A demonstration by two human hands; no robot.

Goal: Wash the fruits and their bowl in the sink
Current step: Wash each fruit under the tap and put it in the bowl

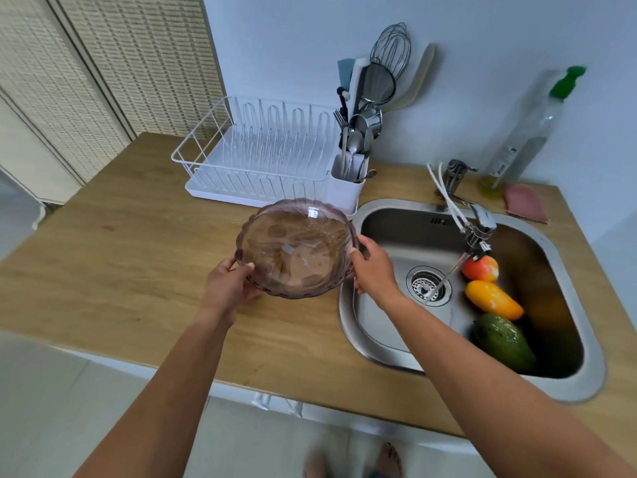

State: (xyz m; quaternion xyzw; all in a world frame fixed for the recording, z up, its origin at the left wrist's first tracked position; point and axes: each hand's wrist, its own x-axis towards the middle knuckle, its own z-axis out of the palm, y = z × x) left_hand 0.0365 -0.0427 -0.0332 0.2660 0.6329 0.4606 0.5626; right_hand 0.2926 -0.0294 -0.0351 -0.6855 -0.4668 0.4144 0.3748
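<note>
Both hands, left hand (pixel 230 282) and right hand (pixel 374 267), clamp fingers on opposite rims of the empty bowl (pixel 294 248), held above the counter (pixel 120 257) beside the sink (pixel 386 215). Three fruits (pixel 493 300) lie in the basin near the running tap (pixel 481 224), apparently emptied out for rinsing.

Both hands hold a transparent brownish bowl (pixel 296 248) with a scalloped rim above the wooden countertop (pixel 120 257). The left hand (pixel 229 282) grips its near-left edge and the right hand (pixel 374 265) grips its right edge. To the right of the right hand is the steel sink (pixel 379 322), where a thin stream of water runs from the faucet (pixel 477 229) to the drain (pixel 427 286). Further right lie a red-orange fruit (pixel 481 269), a yellow-orange fruit (pixel 493 300) and a green fruit (pixel 503 341). Beyond the hands stands a white dish rack (pixel 255 157) with a cutlery holder (pixel 346 186)
</note>
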